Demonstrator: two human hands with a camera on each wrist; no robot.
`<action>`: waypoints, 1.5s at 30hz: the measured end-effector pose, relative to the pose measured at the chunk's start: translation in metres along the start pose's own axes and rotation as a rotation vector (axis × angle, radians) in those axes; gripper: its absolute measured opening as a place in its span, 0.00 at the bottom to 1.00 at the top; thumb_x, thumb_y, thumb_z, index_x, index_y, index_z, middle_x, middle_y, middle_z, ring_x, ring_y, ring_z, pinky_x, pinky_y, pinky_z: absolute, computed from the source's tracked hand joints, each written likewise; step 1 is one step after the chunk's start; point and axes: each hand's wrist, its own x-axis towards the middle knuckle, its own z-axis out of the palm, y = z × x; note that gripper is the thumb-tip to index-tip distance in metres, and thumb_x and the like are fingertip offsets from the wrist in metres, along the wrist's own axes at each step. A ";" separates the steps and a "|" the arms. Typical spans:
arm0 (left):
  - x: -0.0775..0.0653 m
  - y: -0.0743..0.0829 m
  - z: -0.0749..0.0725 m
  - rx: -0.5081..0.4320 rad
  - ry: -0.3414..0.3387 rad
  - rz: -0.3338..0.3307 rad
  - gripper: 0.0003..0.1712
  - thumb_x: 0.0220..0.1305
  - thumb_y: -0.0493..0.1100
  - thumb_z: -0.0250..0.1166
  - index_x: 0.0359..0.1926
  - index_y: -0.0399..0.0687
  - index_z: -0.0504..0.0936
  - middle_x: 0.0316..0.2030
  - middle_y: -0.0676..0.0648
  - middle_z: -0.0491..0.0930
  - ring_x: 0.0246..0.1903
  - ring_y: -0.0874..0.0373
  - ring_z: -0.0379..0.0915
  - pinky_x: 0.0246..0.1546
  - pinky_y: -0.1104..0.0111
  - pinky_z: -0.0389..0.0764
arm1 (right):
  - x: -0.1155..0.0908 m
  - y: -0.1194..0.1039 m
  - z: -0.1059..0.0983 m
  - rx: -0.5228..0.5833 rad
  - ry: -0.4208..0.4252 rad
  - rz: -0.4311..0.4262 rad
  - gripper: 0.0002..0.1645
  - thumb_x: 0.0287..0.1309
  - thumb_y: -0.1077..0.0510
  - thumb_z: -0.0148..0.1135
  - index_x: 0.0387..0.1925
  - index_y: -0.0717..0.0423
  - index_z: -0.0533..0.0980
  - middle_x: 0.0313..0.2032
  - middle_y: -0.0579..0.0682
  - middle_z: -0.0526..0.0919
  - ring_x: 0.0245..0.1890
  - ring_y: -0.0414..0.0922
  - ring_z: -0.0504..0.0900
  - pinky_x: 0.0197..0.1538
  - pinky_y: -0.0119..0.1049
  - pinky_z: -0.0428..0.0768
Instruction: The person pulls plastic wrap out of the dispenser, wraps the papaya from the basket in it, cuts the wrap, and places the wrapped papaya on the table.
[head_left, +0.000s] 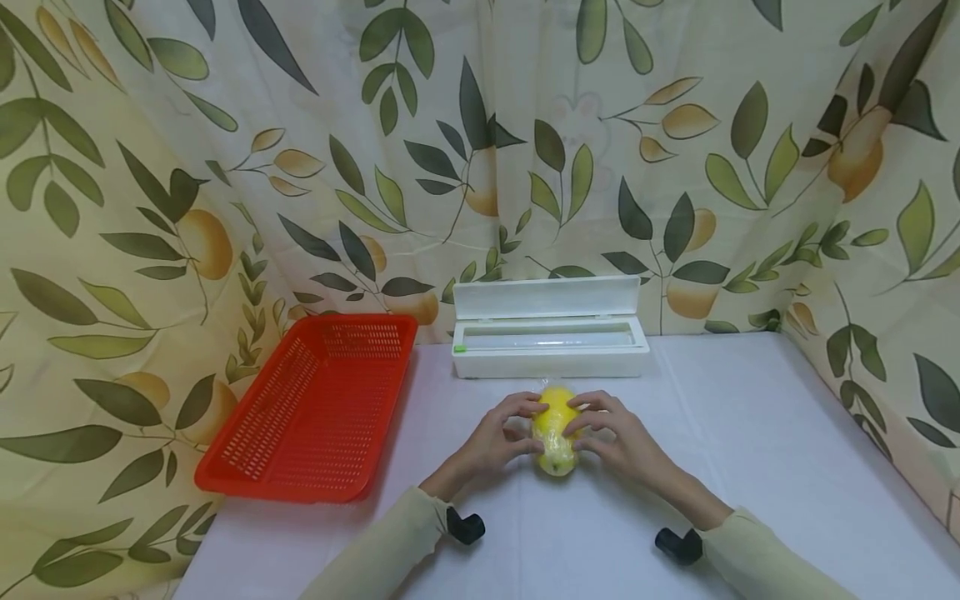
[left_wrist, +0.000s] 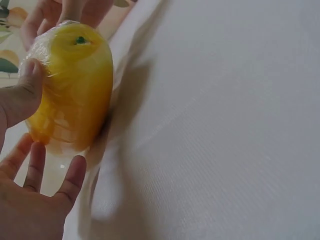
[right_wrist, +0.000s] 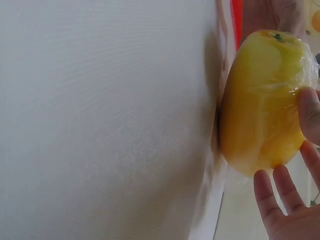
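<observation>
A yellow oblong fruit (head_left: 557, 421) in clear cling film lies on the white-covered table, one end toward me. Its wrap shines and wrinkles in the left wrist view, where a small green stem spot shows on the fruit (left_wrist: 75, 90). My left hand (head_left: 498, 435) holds the fruit's left side, thumb near the close end and fingertips farther along. From the right, my right hand (head_left: 615, 435) holds it the same way, with the thumb pressed to the film in the right wrist view. Some lower fingers of each hand are spread at the fruit's far end.
A red perforated plastic basket (head_left: 300, 417) stands at the left. Behind the fruit is a long white cling film dispenser (head_left: 551, 364), its lid (head_left: 547, 298) raised and a roll (head_left: 547, 340) inside. A leaf-patterned curtain (head_left: 480, 167) surrounds the table (head_left: 750, 433).
</observation>
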 end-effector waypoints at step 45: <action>0.011 0.004 0.016 -0.030 0.083 -0.089 0.21 0.67 0.48 0.72 0.57 0.56 0.77 0.65 0.53 0.66 0.60 0.57 0.68 0.56 0.56 0.77 | 0.000 -0.007 0.008 0.132 -0.011 0.131 0.10 0.58 0.53 0.76 0.33 0.33 0.82 0.65 0.52 0.73 0.68 0.59 0.64 0.62 0.71 0.62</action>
